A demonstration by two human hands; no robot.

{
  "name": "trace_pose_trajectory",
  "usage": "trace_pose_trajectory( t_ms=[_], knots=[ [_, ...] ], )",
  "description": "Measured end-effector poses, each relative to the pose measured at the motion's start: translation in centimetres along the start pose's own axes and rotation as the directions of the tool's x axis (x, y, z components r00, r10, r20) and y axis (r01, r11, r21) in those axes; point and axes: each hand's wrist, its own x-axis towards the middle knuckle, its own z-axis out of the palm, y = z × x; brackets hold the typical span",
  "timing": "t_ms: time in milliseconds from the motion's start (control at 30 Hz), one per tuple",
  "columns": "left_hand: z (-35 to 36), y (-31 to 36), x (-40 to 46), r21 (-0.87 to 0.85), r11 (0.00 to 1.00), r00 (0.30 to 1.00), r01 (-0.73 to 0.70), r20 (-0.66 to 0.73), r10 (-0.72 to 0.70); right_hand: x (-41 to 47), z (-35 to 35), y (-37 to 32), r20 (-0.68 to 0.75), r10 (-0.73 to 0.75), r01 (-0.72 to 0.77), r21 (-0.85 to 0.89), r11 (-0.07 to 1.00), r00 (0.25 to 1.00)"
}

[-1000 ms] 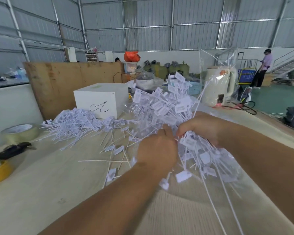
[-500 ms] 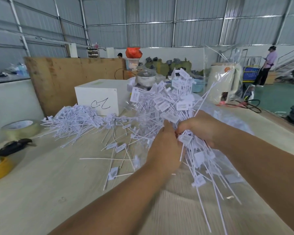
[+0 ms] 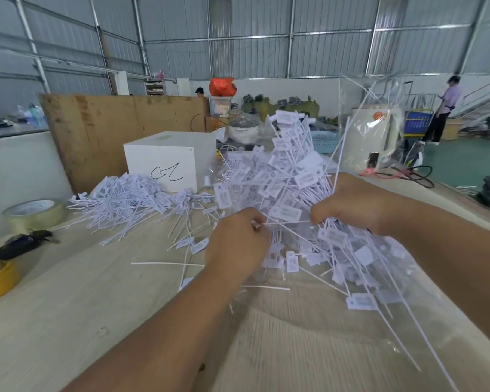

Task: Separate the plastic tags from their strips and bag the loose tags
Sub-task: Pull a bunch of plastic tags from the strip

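Head view. The right hand grips a tangled bunch of white tags raised over the table; its fingertips are hidden inside the bunch. The left hand pinches one thin strip running across to the right hand. A clear bag rises behind the bunch, its edges hard to trace. Loose tags lie heaped near a white box. Printing on the tags is illegible.

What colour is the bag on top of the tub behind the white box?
Orange-red bag, seen in the head view, far behind the white box.
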Motion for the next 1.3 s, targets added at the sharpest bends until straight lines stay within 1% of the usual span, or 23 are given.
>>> trace_pose_trajectory(
  t_ms=[67, 167, 233, 267, 333, 400, 433, 467, 500, 533, 567, 600, 667, 733, 833, 933, 1000, 1067, 1200, 1267, 1300],
  knots=[
    [-0.2, -0.5, 0.3, 0.045, 0.999, 1.000, 0.027, -0.005, -0.026, -0.3, -0.2, 0.1, 0.035, 0.004, -0.003, -0.037, 0.999, 0.999],
    [-0.5, -1.2, 0.6, 0.056, 0.994, 0.996, 0.092, -0.011, -0.091, -0.9, -0.4, 0.2, 0.061, 0.001, 0.003, -0.077, 0.997, 0.998],
    [-0.6, -1.4, 0.6, 0.010, 0.989, 0.989, 0.147, 0.027, -0.147, -1.2, -0.5, 0.1, 0.059, -0.008, 0.013, -0.093, 0.996, 0.998],
    [-0.6, -1.5, 0.5, 0.013, 0.989, 0.987, 0.148, 0.069, -0.148, -1.2, -0.6, 0.1, 0.065, -0.010, 0.017, -0.103, 0.995, 0.998],
    [-1.0, -1.6, 0.5, 0.072, 0.992, 0.980, 0.103, 0.164, -0.114, -1.5, -0.8, 0.2, 0.097, 0.004, 0.010, -0.142, 0.990, 0.995],
    [-1.9, -1.9, 0.3, 0.069, 0.997, 0.966, 0.039, 0.252, -0.056, -1.8, -1.1, 0.5, 0.112, 0.034, -0.011, -0.194, 0.981, 0.993],
    [-2.4, -2.0, 0.0, 0.034, 0.999, 0.944, 0.013, 0.328, -0.024, -2.0, -1.2, 0.6, 0.110, 0.046, -0.022, -0.212, 0.977, 0.993],
    [-2.9, -2.0, -0.4, 0.019, 1.000, 0.903, -0.010, 0.430, 0.001, -2.1, -1.2, 0.9, 0.109, 0.054, -0.029, -0.213, 0.977, 0.993],
    [-3.2, -1.9, -0.9, 0.055, 0.997, 0.850, -0.050, 0.526, 0.014, -2.2, -1.2, 1.1, 0.111, 0.052, -0.029, -0.199, 0.979, 0.992],
    [-3.2, -1.9, -1.3, 0.131, 0.985, 0.808, -0.114, 0.589, 0.015, -2.1, -1.1, 1.3, 0.107, 0.041, -0.022, -0.173, 0.985, 0.993],
    [-3.0, -2.0, -1.5, 0.213, 0.960, 0.793, -0.179, 0.608, 0.013, -2.2, -1.0, 1.4, 0.100, 0.029, -0.013, -0.151, 0.988, 0.995],
    [-2.9, -2.3, -1.5, 0.276, 0.935, 0.812, -0.222, 0.584, 0.021, -2.2, -0.8, 1.4, 0.099, 0.017, -0.004, -0.131, 0.991, 0.995],
    [-3.0, -2.8, -1.2, 0.337, 0.913, 0.865, -0.229, 0.501, 0.032, -2.1, -0.6, 1.3, 0.108, -0.011, 0.023, -0.104, 0.994, 0.994],
    [-3.3, -3.4, -0.6, 0.341, 0.927, 0.904, -0.159, 0.428, -0.002, -2.1, -0.4, 1.3, 0.134, -0.033, 0.047, -0.100, 0.994, 0.990],
    [-4.2, -3.8, 0.2, 0.306, 0.952, 0.952, 0.011, 0.287, -0.103, -2.0, -0.1, 1.3, 0.177, -0.053, 0.071, -0.098, 0.993, 0.983],
    [-4.6, -3.8, 0.8, 0.394, 0.918, 0.964, 0.034, 0.231, -0.135, -2.1, 0.3, 1.3, 0.235, -0.045, 0.081, -0.147, 0.986, 0.971],
    [-4.6, -3.7, 1.1, 0.376, 0.919, 0.968, 0.118, 0.162, -0.190, -2.3, 0.8, 1.5, 0.271, -0.009, 0.070, -0.219, 0.973, 0.963],
    [-4.6, -3.6, 1.2, 0.355, 0.919, 0.956, 0.170, 0.166, -0.241, -2.6, 1.6, 1.7, 0.292, 0.017, 0.074, -0.297, 0.952, 0.956],
    [-4.6, -3.2, 0.8, 0.507, 0.851, 0.910, 0.141, 0.273, -0.313, -2.5, 2.5, 2.0, 0.257, -0.017, 0.127, -0.419, 0.899, 0.966],
    [-4.7, -3.0, 0.9, 0.480, 0.864, 0.886, 0.154, 0.320, -0.336, -2.6, 2.8, 2.1, 0.240, -0.031, 0.138, -0.443, 0.886, 0.970],
    [-4.8, -2.8, 1.0, 0.415, 0.891, 0.873, 0.185, 0.347, -0.343, -2.7, 3.1, 2.1, 0.233, -0.046, 0.152, -0.460, 0.875, 0.971]
  ],
)
